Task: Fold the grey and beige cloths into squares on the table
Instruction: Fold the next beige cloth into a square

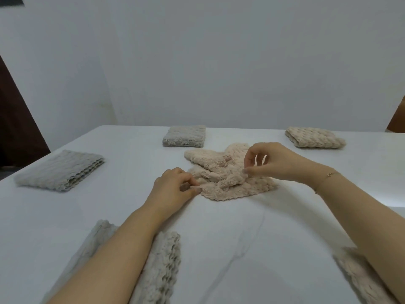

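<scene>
White tabletop (219, 227) carries folded grey and beige squares at far, left and near edges; crumpled beige cloth (225, 174) lies centre, unfolded; left hand (173, 189) and right hand (269, 161) fingers pinch its edges.

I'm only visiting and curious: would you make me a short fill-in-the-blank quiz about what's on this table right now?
1. Both hands pinch the crumpled ___ cloth in the middle of the table.
2. The folded cloth at the far right is ___ in colour.
3. The bracelet is on the ___ wrist.
4. The left hand grips the cloth's ___ edge.

Missing words: beige; beige; right; left
</scene>
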`<state>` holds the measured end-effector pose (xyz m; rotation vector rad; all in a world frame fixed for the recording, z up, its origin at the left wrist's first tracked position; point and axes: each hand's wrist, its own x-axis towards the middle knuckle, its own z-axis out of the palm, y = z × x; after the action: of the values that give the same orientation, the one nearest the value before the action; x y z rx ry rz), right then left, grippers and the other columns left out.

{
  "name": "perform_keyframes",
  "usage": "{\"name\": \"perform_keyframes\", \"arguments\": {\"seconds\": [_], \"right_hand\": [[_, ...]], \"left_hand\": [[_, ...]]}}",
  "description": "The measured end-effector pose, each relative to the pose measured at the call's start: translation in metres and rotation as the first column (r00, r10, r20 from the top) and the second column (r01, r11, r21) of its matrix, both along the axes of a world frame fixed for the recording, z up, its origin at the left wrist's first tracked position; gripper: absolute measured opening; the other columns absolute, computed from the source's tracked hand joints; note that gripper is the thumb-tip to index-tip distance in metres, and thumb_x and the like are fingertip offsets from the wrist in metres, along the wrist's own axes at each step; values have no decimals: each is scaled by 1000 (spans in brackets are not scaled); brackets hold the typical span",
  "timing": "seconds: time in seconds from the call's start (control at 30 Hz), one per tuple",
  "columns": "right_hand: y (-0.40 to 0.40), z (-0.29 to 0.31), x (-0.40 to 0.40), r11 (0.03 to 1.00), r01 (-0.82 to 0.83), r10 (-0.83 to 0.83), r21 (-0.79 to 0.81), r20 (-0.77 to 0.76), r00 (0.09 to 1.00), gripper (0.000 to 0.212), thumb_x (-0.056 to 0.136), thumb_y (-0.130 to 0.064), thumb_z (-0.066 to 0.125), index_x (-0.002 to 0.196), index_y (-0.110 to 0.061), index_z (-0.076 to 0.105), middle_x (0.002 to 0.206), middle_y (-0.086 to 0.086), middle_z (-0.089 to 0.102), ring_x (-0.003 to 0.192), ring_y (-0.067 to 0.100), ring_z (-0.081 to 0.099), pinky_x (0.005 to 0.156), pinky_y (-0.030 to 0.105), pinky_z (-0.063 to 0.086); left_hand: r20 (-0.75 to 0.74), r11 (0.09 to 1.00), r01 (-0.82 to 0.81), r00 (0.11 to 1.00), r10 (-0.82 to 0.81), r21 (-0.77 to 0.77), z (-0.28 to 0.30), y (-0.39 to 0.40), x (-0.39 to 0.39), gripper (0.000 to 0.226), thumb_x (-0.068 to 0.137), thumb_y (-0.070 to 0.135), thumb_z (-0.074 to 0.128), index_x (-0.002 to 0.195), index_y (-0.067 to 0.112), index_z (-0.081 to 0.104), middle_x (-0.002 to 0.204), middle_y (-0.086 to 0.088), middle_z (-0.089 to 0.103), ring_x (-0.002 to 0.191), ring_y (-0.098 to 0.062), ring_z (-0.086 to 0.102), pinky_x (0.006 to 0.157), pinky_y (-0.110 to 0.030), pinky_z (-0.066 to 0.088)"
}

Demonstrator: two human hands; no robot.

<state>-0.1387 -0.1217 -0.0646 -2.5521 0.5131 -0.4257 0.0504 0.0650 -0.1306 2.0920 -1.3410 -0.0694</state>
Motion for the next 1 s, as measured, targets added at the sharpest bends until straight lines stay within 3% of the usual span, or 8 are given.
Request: {"name": "perform_keyframes", "arguments": {"seconds": [0.17,0.27,0.37,0.43,0.57,0.73,0.83,1.0], "right_hand": [[7,-1,-3,999,-50,52,15,-396,917,25,75,-27,76,98,-29,67,99,-11,60,96,10,57,90,29,48],[6,-11,1,998,-58,39,-37,-393,919,31,73,-15,71,101,-26,64,107,-2,53,100,18,53,90,32,47],[2,-17,2,997,-66,44,-50,-353,935,26,70,-17,69,92,-27,61,98,-3,52,94,20,54,84,34,48],[0,-21,1,995,-50,21,-85,-313,949,20,70,-19,67,86,-26,58,91,-4,55,86,19,55,78,32,48],[-4,-31,4,983,-28,6,-182,-122,992,7,76,-10,59,73,-5,54,72,7,54,69,20,45,61,30,36],[-12,-8,-1,980,9,-53,199,216,975,11,83,-12,64,79,-4,70,76,5,64,74,16,55,73,30,44],[-11,9,-4,852,-105,-149,513,431,890,35,80,-22,69,79,13,61,77,16,60,76,21,55,79,30,41],[-11,23,-7,739,-197,-187,644,477,859,43,77,-34,69,100,2,70,106,15,71,106,24,65,100,33,45]], "left_hand": [[-35,999,-6,999,5,-43,-1,0,1,12,88,37,62,77,31,63,92,14,54,98,-12,47,90,-34,38],[-192,987,-42,981,11,-158,4,2,-3,19,91,34,58,81,18,63,95,12,51,101,-12,44,83,-21,37],[-392,968,-41,918,-62,-249,13,7,-10,25,92,37,55,76,18,58,79,7,52,67,-6,47,63,-18,37],[-475,956,-64,876,-83,-285,18,9,-13,31,91,39,55,75,13,56,63,7,44,52,-4,36,52,-16,32],[-570,940,-117,817,-94,-322,23,11,-12,42,85,45,58,81,4,62,65,-1,51,57,-10,43,56,-21,35],[-739,903,-254,667,-95,-346,34,17,-4,39,75,45,67,85,7,67,75,-6,65,62,-14,55,52,-17,43],[-803,884,-286,576,-151,-371,42,26,4,40,72,42,67,92,9,71,87,-8,72,73,-17,63,61,-21,50],[-821,829,-287,481,-308,-480,51,41,18,42,83,33,60,114,6,66,111,-7,71,98,-16,69,79,-24,57]]}}
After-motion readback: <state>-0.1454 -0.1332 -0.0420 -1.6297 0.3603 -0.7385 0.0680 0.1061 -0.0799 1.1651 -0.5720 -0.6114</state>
